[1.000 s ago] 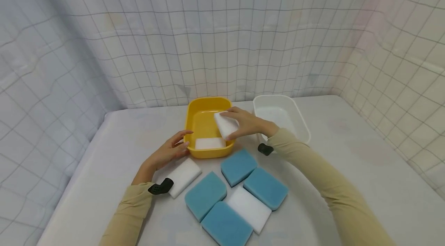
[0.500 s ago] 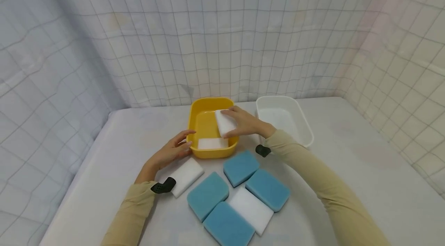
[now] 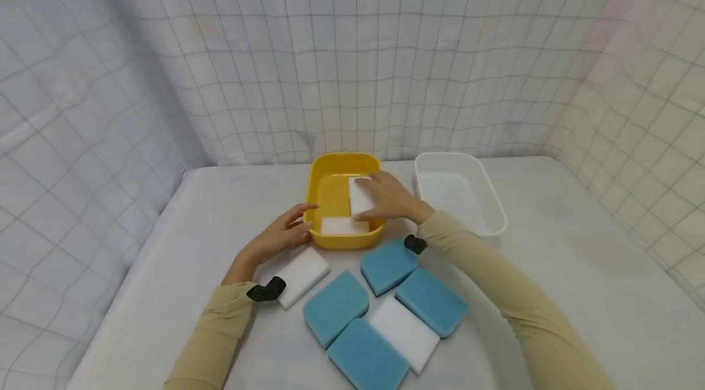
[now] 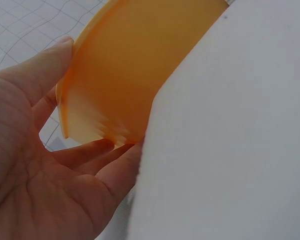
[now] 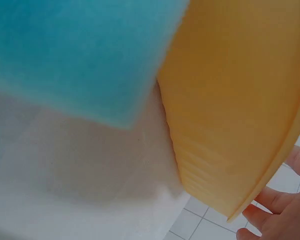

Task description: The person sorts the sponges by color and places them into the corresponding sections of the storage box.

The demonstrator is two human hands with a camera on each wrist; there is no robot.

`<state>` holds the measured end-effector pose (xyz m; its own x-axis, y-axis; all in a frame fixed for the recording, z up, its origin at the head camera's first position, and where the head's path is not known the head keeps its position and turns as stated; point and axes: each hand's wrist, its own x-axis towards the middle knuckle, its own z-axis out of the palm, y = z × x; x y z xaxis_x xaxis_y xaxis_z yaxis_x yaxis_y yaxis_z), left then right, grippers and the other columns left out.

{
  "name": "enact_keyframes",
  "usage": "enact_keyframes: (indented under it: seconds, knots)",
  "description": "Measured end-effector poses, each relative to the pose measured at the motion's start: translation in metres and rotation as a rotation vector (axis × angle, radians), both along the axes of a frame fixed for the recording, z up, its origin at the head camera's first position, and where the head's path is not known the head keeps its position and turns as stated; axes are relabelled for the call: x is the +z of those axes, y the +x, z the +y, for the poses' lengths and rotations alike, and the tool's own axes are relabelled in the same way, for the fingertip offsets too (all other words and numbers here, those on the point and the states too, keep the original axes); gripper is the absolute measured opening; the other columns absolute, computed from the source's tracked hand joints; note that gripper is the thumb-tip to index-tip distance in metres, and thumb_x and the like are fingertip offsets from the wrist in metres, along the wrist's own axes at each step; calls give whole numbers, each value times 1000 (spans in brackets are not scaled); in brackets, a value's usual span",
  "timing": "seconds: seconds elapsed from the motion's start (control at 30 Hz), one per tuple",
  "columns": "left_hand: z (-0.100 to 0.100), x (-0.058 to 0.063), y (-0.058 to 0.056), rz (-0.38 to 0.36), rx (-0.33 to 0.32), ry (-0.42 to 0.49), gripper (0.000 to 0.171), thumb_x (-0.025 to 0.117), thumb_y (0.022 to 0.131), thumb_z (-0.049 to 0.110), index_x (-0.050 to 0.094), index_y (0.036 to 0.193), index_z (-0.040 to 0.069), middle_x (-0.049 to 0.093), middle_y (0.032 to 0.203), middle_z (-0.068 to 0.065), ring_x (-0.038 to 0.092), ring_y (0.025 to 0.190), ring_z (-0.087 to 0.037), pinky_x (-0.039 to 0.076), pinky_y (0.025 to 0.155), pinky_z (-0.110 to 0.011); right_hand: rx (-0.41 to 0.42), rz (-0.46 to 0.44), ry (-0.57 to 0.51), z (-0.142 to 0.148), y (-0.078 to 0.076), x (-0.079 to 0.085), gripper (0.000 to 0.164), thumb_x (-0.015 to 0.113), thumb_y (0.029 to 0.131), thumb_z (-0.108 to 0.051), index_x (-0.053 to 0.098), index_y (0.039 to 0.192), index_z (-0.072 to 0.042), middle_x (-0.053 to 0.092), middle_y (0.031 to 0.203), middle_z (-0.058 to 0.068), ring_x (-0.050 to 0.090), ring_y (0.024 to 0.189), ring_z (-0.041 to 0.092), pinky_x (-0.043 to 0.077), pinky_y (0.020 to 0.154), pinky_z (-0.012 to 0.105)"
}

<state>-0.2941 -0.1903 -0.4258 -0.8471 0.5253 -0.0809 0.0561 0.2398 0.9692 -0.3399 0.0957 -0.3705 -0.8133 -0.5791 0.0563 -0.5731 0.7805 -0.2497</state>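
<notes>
A yellow tub stands at the back of the table with a white sponge lying along its near end. My right hand reaches over the tub's right wall and grips a second white sponge, with thumb and fingers on opposite ends; the hand partly covers it. At the tub's near left corner, my left hand holds the rim, one fingertip over it and others against the outer wall. In the left wrist view the left hand's fingers touch the tub's wall.
A white tub stands to the right of the yellow one. In front lie several blue sponges and a white sponge among them. Another white sponge lies beside my left wrist. A grid-patterned curtain closes off the back.
The white sponge in my right hand has gone from tilted at the tub's right wall to lying straighter and lower inside it. My left hand stays at the rim. The view has shifted slightly.
</notes>
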Motion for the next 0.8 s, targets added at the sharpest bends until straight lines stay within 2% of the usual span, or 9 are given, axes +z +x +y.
enact_keyframes:
  seconds: [0.23,0.37,0.63,0.8]
  knots:
    - [1,0,-1,-16,9,-3,52,49,98,29,29,144,17,-4,158,-14,10,146,-37,43,105,-38,-12,18,12,-1,-2,-3,86,66,77,-57,36,144,-11,36,143,20,36,130,34,29,113,48]
    - [1,1,1,-21,12,6,54,51,97,31,29,144,16,-5,158,-15,11,145,-38,42,105,-40,-22,5,-2,-1,-3,-5,87,66,77,-58,36,145,-13,34,146,19,34,133,35,26,115,49]
    - [1,0,3,14,-29,-2,55,51,96,36,29,145,23,-9,155,-24,16,143,-42,48,100,-27,-27,9,-20,-1,-5,-7,85,65,79,-56,34,145,-12,26,151,20,27,139,37,20,118,51]
    - [1,1,3,-12,-1,-9,55,50,97,33,28,145,22,-8,157,-18,17,144,-38,44,104,-35,-16,26,-54,-1,-5,-7,81,66,82,-49,34,145,-11,22,153,22,23,141,39,18,118,52]
